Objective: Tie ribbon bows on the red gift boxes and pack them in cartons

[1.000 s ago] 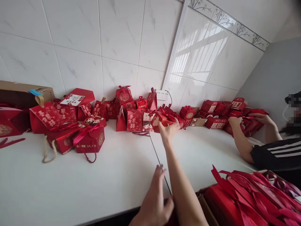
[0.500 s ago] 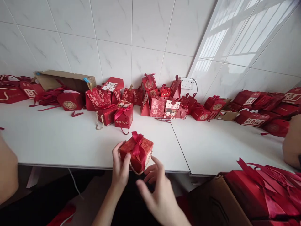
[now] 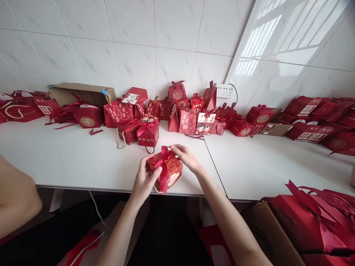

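A small red gift box (image 3: 169, 171) with a dark red ribbon bow and a rope handle is held just above the near edge of the white table (image 3: 69, 162). My left hand (image 3: 143, 181) grips the box's left side with thumb and fingers wrapped round it. My right hand (image 3: 186, 157) rests on the box's top right, its fingertips pinching at the ribbon by the bow.
Many red gift boxes (image 3: 146, 133) line the tiled wall, with a brown carton (image 3: 80, 94) at the left. An open carton of red ribboned boxes (image 3: 310, 225) stands at the lower right. Another person's arm (image 3: 15, 199) shows at the left edge.
The box rose slightly toward the table edge. My right hand moved from below the box up onto its top at the ribbon. My left hand kept its grip.
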`<state>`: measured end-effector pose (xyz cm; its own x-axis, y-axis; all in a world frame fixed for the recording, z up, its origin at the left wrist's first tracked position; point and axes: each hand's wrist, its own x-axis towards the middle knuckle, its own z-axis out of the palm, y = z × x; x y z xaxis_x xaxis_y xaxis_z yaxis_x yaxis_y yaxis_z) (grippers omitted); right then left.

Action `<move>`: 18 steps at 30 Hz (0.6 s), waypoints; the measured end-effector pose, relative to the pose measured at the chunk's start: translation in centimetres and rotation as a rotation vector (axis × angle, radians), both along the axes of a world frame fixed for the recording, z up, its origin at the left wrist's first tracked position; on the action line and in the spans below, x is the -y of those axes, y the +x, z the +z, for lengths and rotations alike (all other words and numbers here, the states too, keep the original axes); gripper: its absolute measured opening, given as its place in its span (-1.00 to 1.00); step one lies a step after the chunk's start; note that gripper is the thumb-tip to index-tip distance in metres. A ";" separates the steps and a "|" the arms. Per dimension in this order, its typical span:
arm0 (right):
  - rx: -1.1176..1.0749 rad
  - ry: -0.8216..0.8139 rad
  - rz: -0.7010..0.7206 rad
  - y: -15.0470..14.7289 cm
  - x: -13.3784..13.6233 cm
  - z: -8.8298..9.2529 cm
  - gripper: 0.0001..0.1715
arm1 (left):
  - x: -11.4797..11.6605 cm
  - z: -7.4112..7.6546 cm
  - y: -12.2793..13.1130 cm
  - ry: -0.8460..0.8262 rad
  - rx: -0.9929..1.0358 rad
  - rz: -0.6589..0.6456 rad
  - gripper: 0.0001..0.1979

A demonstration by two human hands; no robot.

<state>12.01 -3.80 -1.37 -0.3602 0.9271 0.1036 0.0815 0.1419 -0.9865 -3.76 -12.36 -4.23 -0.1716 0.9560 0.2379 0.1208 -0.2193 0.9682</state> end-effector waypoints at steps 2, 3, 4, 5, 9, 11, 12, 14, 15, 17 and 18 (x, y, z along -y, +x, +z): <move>0.008 0.093 -0.079 -0.2 0.8 -0.2 -0.67 | -0.2 0.0 -0.4 0.013 -0.018 -0.001 -0.51; 0.007 0.134 -0.139 0.0 1.6 -0.4 -0.71 | -0.4 -0.1 -0.6 0.021 -0.030 0.005 -0.54; 0.007 0.164 -0.194 0.2 2.6 -0.5 -0.75 | -0.5 -0.1 -0.9 0.028 -0.039 0.015 -0.57; 0.009 0.184 -0.233 0.6 3.7 -0.6 -0.77 | -0.7 -0.2 -1.1 0.031 -0.048 0.025 -0.59; 0.072 0.201 -0.180 3.0 8.6 -0.4 -0.82 | -1.3 0.1 -1.7 0.046 -0.092 0.105 -0.63; 0.149 0.188 -0.093 4.2 10.1 0.1 -0.80 | -1.4 0.6 -2.0 0.059 -0.142 0.165 -0.71; 0.185 0.179 -0.079 4.8 10.4 0.4 -0.77 | -1.3 1.0 -2.1 0.060 -0.170 0.181 -0.74; 0.243 0.166 -0.181 5.6 10.1 1.0 -0.66 | -1.2 2.1 -2.1 0.056 -0.234 0.154 -0.69; 0.270 0.164 -0.275 5.9 9.6 1.3 -0.57 | -1.1 2.8 -2.1 0.049 -0.273 0.108 -0.65; 0.331 0.172 -0.414 6.0 8.2 1.6 -0.44 | -1.2 4.0 -1.8 0.023 -0.370 -0.025 -0.63; 0.368 0.175 -0.421 5.9 7.6 1.8 -0.41 | -1.3 4.4 -1.6 -0.004 -0.422 -0.093 -0.64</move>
<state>17.91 -11.36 0.38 -0.0059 0.9786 0.2058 0.4986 0.1813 -0.8476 -5.34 -11.07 0.20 0.0270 0.9638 0.2654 0.4862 -0.2447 0.8389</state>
